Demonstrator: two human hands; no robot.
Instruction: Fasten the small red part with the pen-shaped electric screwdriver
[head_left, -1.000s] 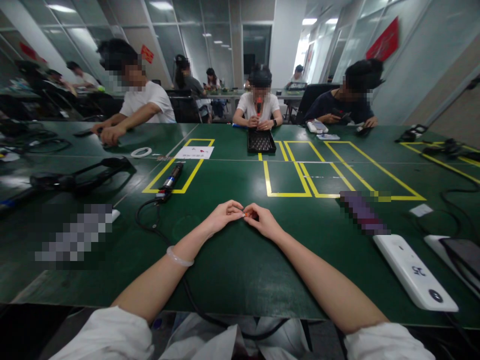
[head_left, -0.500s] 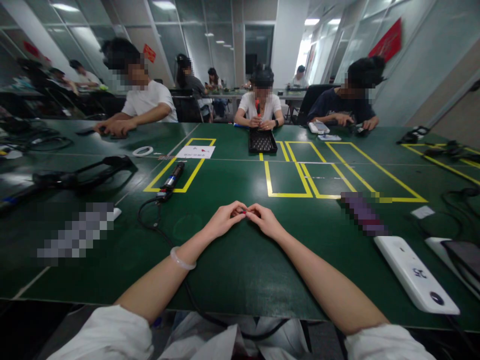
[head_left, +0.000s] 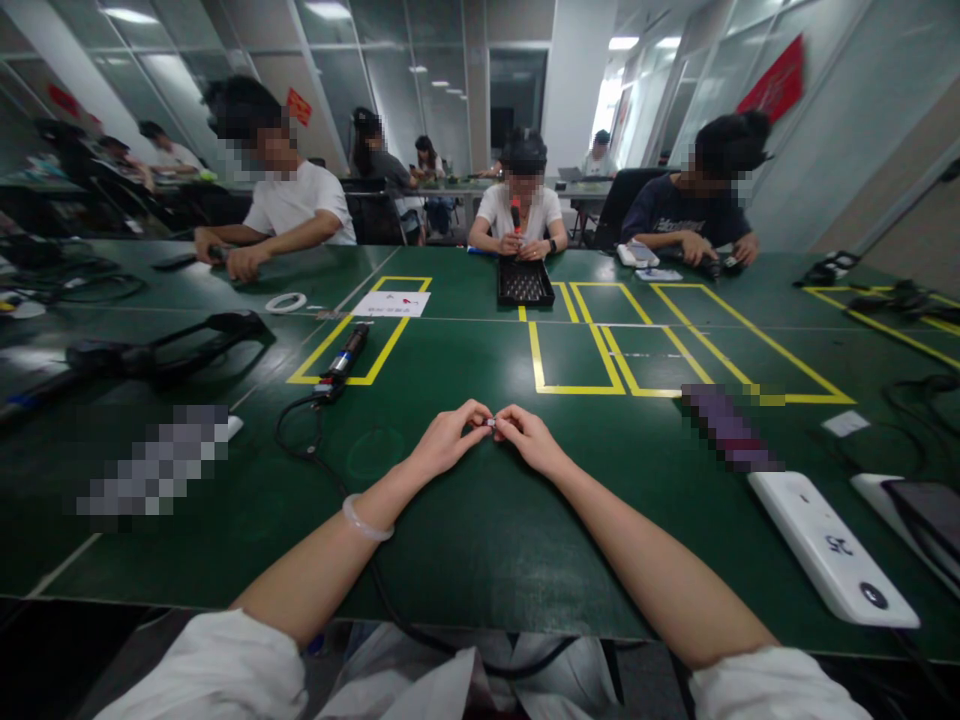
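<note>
My left hand (head_left: 453, 438) and my right hand (head_left: 528, 438) meet fingertip to fingertip over the green table. Both are closed in a pinch around a small light-coloured part (head_left: 490, 424), too small for me to name its kind. The fingers hide most of it. A translucent bangle circles my left wrist. Beyond my left hand lies a black electric screwdriver (head_left: 348, 354) with a blue band, its cable running toward me.
Yellow tape outlines (head_left: 579, 390) mark the table ahead. A paper sheet (head_left: 391, 304) and a white ring (head_left: 286, 302) lie left of centre. A white power bank (head_left: 834, 550) sits at the right. Across the table, a co-worker works over a black tray (head_left: 525, 300); two others sit alongside.
The small part now shows pale between my fingertips, where a red spot showed before; my fingers have shifted slightly. The hands of the co-worker at the left have moved a little.
</note>
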